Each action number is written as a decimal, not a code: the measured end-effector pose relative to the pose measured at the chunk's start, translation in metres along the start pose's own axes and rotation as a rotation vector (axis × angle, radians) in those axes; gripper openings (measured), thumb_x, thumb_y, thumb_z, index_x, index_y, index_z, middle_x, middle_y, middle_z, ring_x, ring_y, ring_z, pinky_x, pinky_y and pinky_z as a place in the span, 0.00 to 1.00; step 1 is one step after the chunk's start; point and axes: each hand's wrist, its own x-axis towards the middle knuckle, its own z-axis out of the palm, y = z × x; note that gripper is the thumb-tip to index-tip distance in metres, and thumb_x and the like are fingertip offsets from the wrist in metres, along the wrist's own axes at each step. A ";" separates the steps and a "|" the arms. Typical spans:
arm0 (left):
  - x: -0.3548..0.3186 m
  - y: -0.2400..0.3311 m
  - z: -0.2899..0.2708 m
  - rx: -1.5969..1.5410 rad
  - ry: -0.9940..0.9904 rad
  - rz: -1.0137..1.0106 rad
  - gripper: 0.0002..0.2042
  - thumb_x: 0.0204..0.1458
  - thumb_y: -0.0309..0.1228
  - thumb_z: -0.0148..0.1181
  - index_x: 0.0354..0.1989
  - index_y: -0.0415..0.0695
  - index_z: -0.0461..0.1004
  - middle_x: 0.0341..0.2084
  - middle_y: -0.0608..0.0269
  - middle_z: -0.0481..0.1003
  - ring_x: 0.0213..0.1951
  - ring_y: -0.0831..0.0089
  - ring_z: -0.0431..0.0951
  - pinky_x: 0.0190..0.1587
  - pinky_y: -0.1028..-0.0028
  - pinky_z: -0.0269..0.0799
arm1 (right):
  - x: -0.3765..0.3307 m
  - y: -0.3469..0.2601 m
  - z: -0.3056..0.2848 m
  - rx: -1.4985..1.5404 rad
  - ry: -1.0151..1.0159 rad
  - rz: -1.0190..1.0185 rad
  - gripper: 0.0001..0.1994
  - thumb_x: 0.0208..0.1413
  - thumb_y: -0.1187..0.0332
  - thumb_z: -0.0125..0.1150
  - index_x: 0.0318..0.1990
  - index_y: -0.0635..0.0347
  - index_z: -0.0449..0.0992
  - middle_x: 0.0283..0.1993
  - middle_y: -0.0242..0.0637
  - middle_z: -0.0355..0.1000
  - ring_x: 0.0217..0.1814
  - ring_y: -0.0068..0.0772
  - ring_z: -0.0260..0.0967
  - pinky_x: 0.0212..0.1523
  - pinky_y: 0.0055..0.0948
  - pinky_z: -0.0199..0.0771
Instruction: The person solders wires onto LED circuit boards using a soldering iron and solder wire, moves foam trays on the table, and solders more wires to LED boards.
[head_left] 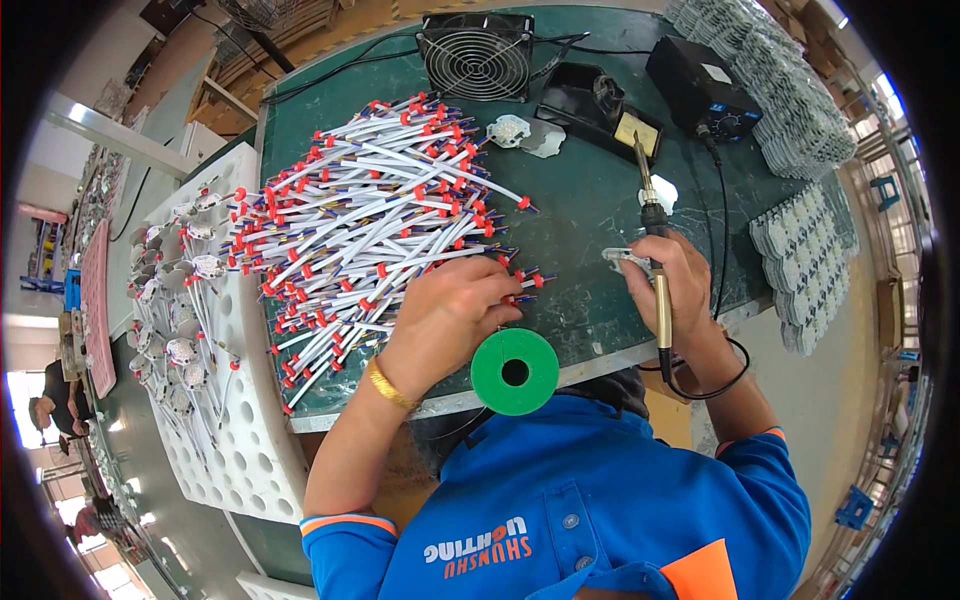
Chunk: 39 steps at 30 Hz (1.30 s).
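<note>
My right hand [672,282] is closed round a soldering iron [662,300], its tip pointing away from me. The same hand's thumb and fingers pinch a small pale metal plate [622,256]. At the near right side of a big heap of white cables [370,220] with red rings and blue ends, my left hand [462,305] has its fingers bent together among the cable ends. What those fingers pinch is hidden. Just below that hand is a green spool [482,378].
A black fan [478,62], a soldering iron stand [610,115] and a black soldering station [705,90] stand at the back. Stacked metal plates [800,250] lie at right. Finished-looking cabled plates [185,350] rest on a white holed foam board [245,430] at left.
</note>
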 end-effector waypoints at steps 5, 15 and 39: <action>0.009 0.003 0.004 0.088 -0.073 -0.001 0.09 0.38 0.27 0.63 0.30 0.43 0.73 0.29 0.60 0.71 0.33 0.62 0.73 0.33 0.68 0.70 | 0.006 -0.015 0.008 0.184 0.102 0.200 0.16 0.43 0.77 0.65 0.38 0.59 0.65 0.25 0.37 0.66 0.21 0.29 0.66 0.22 0.24 0.64; 0.000 0.017 -0.012 -0.773 0.485 -0.325 0.08 0.59 0.30 0.45 0.37 0.40 0.70 0.28 0.65 0.73 0.22 0.86 0.66 0.24 0.86 0.61 | 0.029 -0.032 0.031 0.781 0.107 0.510 0.14 0.51 0.73 0.59 0.42 0.59 0.62 0.31 0.33 0.61 0.27 0.17 0.66 0.22 0.17 0.71; -0.003 0.014 -0.006 -1.034 0.358 -0.496 0.10 0.54 0.28 0.54 0.43 0.37 0.70 0.32 0.65 0.75 0.32 0.84 0.71 0.33 0.84 0.67 | 0.060 -0.043 0.034 0.602 0.084 0.326 0.15 0.44 0.76 0.64 0.38 0.58 0.64 0.30 0.31 0.62 0.25 0.16 0.60 0.24 0.17 0.62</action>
